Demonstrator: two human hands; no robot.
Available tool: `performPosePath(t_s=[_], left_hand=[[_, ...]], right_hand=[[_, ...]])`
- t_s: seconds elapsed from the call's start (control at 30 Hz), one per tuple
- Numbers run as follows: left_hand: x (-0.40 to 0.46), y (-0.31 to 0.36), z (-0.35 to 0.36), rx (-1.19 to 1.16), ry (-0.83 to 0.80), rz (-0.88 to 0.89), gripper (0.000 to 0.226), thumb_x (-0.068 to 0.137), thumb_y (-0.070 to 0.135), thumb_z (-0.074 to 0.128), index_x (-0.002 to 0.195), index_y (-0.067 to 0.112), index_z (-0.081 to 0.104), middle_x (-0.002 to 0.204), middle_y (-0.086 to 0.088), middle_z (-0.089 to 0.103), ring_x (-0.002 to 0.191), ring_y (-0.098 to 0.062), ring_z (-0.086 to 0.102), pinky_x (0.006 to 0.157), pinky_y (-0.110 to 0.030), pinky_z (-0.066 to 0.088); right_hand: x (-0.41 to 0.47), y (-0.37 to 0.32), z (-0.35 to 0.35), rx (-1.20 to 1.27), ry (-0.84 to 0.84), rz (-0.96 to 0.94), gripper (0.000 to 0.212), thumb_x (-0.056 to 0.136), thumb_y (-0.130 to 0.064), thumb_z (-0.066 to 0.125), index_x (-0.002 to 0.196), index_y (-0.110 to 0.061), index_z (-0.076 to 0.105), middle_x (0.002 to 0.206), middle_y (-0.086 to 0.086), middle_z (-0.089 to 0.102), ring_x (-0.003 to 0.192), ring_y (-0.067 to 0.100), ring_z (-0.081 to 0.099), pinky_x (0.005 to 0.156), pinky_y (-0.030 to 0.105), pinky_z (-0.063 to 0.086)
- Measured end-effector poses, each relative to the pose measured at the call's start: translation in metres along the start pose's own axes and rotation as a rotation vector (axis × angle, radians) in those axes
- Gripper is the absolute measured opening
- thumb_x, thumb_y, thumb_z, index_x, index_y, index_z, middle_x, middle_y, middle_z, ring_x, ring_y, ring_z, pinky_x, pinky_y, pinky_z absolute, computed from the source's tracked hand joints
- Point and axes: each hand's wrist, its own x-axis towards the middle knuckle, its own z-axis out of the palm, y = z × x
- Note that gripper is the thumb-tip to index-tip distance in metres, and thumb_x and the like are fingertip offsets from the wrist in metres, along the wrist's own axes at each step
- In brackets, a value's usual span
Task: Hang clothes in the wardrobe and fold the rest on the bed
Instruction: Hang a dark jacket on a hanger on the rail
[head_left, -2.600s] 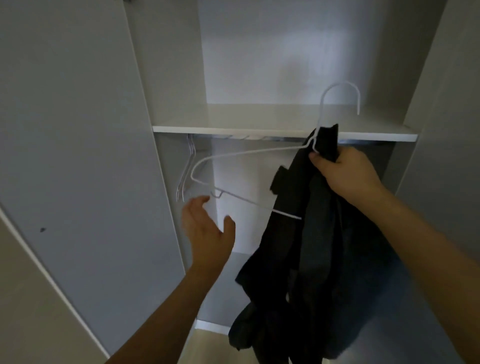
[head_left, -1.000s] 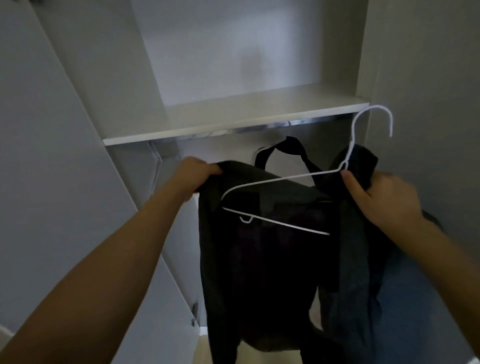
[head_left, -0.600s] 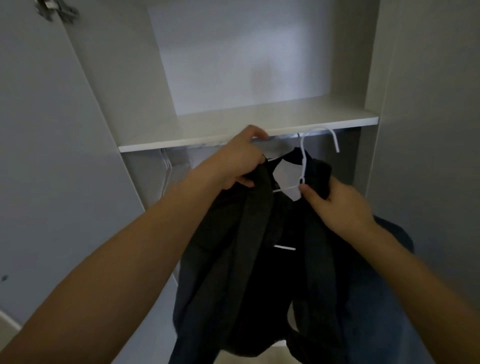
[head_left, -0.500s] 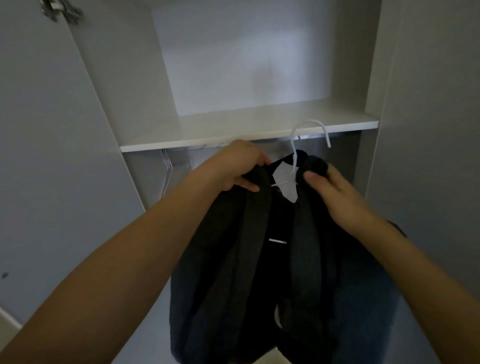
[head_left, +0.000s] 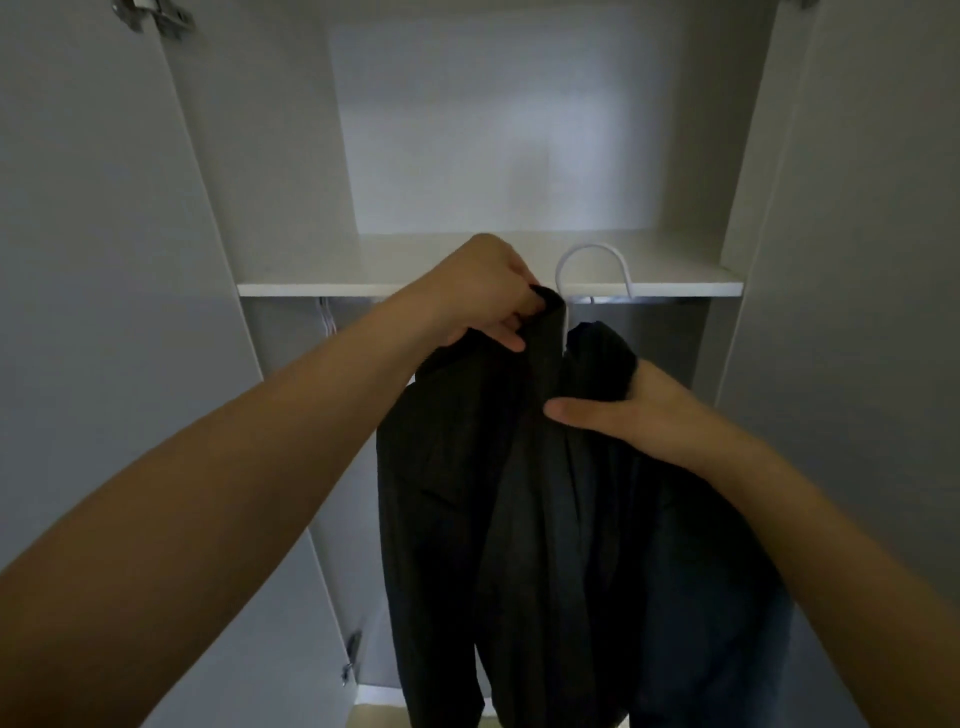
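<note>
Garment (head_left: 519, 493) hangs below shelf (head_left: 675, 286), hinge (head_left: 353, 649) left

No readable text, label, brand, number or sign appears anywhere in this view.
</note>
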Motion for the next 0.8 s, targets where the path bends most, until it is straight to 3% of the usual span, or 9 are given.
performPosePath(t_s=[0.1,0.23,0.3,0.4,0.47,0.53,0.6,0.67,0.8], left_hand=[[0.002,0.013,0.007,0.127,0.068,0.073,0.009,0.081,0.000,0.066,0.089,-0.004,0.069,0.081,-0.021,0.068,0.068,-0.031,0.070,0.061,-0.043,0.061],[0.007,0.014,0.013,-0.037,0.083,0.194,0.019,0.084,0.000,0.063,0.101,0.008,0.059,0.087,-0.021,0.067,0.069,-0.026,0.068,0.062,-0.039,0.061],[0.003,0.005,0.020,-0.105,0.205,0.324,0.031,0.086,0.005,0.058,0.111,0.019,0.046,0.087,-0.012,0.064,0.074,-0.021,0.064,0.067,-0.034,0.058],[-0.026,-0.038,0.062,-0.146,0.366,0.540,0.023,0.082,0.019,0.058,0.099,0.023,0.043,0.073,0.008,0.050,0.065,-0.006,0.051,0.061,-0.022,0.046],[-0.057,-0.082,0.108,-0.097,0.184,0.517,0.024,0.082,0.032,0.061,0.098,0.031,0.043,0.079,0.010,0.050,0.066,-0.002,0.051,0.058,-0.017,0.045],[-0.080,-0.126,0.148,0.110,0.025,0.474,0.038,0.082,0.047,0.060,0.113,0.040,0.039,0.101,0.021,0.046,0.084,0.002,0.053,0.068,-0.014,0.048],[-0.089,-0.162,0.177,0.411,0.033,0.561,0.053,0.085,0.052,0.059,0.130,0.035,0.036,0.129,0.009,0.038,0.103,-0.003,0.050,0.081,-0.023,0.052],[-0.091,-0.179,0.193,0.557,0.115,0.612,0.055,0.085,0.054,0.058,0.132,0.030,0.042,0.135,-0.009,0.039,0.111,-0.018,0.051,0.086,-0.034,0.053],[-0.085,-0.176,0.208,0.592,0.218,0.317,0.060,0.080,0.069,0.044,0.125,0.029,0.050,0.141,-0.009,0.032,0.120,-0.026,0.041,0.092,-0.042,0.046]], right_hand=[[0.013,-0.008,0.007,-0.259,0.232,-0.023,0.056,0.059,-0.080,0.064,0.103,-0.045,0.057,0.092,-0.025,0.061,0.084,-0.002,0.059,0.065,0.023,0.047],[0.029,-0.008,-0.006,-0.240,0.357,0.049,0.043,0.073,-0.056,0.064,0.105,-0.029,0.064,0.102,-0.003,0.067,0.094,0.021,0.063,0.084,0.041,0.052],[0.032,-0.008,-0.013,-0.135,0.408,0.067,0.035,0.073,-0.049,0.064,0.101,-0.029,0.066,0.098,-0.002,0.068,0.092,0.022,0.064,0.086,0.042,0.051],[0.034,-0.007,-0.018,-0.078,0.502,0.096,0.026,0.072,-0.047,0.061,0.091,-0.029,0.066,0.085,-0.006,0.067,0.083,0.020,0.064,0.079,0.038,0.052],[0.034,-0.005,-0.021,-0.015,0.520,0.123,0.026,0.070,-0.046,0.059,0.088,-0.028,0.066,0.085,-0.004,0.068,0.081,0.021,0.065,0.081,0.042,0.053],[0.032,-0.004,-0.025,0.079,0.522,0.137,0.021,0.071,-0.042,0.059,0.086,-0.028,0.065,0.090,-0.001,0.069,0.085,0.023,0.066,0.086,0.046,0.053],[0.030,-0.003,-0.027,0.163,0.526,0.135,0.015,0.073,-0.037,0.060,0.085,-0.029,0.063,0.095,0.003,0.069,0.089,0.025,0.066,0.088,0.048,0.052],[0.026,0.000,-0.024,0.174,0.552,0.124,0.009,0.076,-0.035,0.059,0.084,-0.030,0.061,0.095,0.003,0.068,0.089,0.024,0.065,0.088,0.048,0.052],[0.018,0.005,-0.015,0.097,0.632,0.106,0.005,0.084,-0.037,0.055,0.078,-0.036,0.054,0.087,-0.006,0.064,0.080,0.014,0.061,0.082,0.042,0.053]])
